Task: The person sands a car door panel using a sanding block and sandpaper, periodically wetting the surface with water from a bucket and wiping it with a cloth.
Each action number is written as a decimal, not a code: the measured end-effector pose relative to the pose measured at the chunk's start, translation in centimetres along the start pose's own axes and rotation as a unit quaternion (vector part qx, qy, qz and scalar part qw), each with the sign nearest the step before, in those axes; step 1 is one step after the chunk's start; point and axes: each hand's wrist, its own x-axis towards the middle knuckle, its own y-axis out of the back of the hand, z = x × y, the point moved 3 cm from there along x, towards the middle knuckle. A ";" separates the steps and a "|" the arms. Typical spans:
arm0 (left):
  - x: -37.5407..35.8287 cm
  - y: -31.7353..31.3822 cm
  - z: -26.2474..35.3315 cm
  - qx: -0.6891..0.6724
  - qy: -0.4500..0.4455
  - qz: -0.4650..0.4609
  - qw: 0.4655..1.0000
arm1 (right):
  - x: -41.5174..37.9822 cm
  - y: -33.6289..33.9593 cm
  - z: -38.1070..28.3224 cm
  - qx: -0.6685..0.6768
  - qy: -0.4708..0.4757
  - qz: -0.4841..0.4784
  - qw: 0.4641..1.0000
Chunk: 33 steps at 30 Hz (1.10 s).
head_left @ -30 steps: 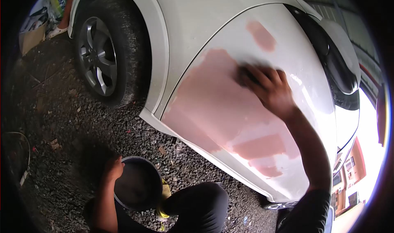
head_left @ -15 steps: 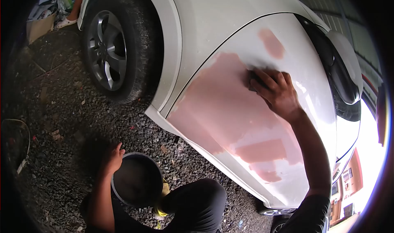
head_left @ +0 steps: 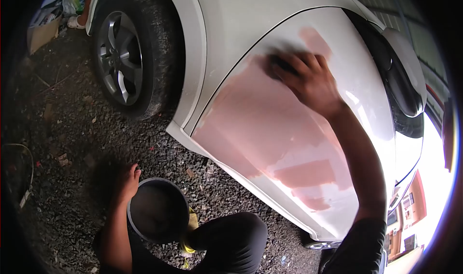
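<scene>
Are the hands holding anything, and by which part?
The right hand holds a dark block against the car door; blur hides the exact grip. The left hand, beside the bucket, shows nothing held.

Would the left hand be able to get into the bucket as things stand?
Most likely yes: the left hand is right beside the bucket, whose open top looks uncovered, with nothing visible between them.

Over the door [head_left: 260,124], we could pass a hand from below our right hand [head_left: 311,78] to the sill edge. That hand and its dark pad [head_left: 282,64] block the stretch near the front edge; the mirror [head_left: 405,71] juts out by the window edge. Lower down, we have a gap between bucket [head_left: 158,210] and sill, but our bent knee [head_left: 246,230] narrows the way farther along the sill.
</scene>
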 end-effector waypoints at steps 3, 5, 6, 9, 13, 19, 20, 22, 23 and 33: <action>0.4 -1.4 -0.8 -0.017 0.034 -0.029 0.999 | 2.4 -1.5 -0.3 -0.019 -0.017 0.027 0.999; 0.4 -1.4 -0.4 0.021 0.018 -0.042 0.999 | -1.2 -0.1 -0.8 0.003 -0.049 0.004 0.999; 0.3 -1.1 0.1 0.037 0.013 -0.047 0.998 | -2.9 0.7 -0.9 0.013 -0.061 -0.006 0.998; 0.0 0.1 0.7 -0.027 0.028 -0.030 0.999 | -5.7 0.8 -0.7 0.003 -0.066 -0.008 0.998; 1.2 -1.5 -2.1 -0.009 0.005 -0.013 1.000 | 1.4 -1.5 -1.0 -0.003 -0.043 0.043 0.998; 0.8 -1.6 -0.4 0.011 0.056 -0.038 0.998 | -5.7 0.0 -2.1 -0.019 -0.099 0.002 0.995; 0.7 -1.2 -0.3 0.001 0.050 -0.036 0.998 | -6.8 0.0 -2.0 -0.022 -0.101 -0.009 0.995; 0.4 -0.8 -0.2 -0.006 0.052 -0.037 0.998 | -5.6 0.0 -1.7 -0.025 -0.080 -0.007 0.996; 0.4 -0.6 -0.2 -0.001 0.057 -0.039 0.998 | -4.9 0.0 -1.6 -0.027 -0.075 -0.005 0.997; 1.1 -1.2 -1.9 -0.002 0.034 -0.032 0.999 | -4.5 0.3 -1.3 -0.037 -0.091 -0.013 0.995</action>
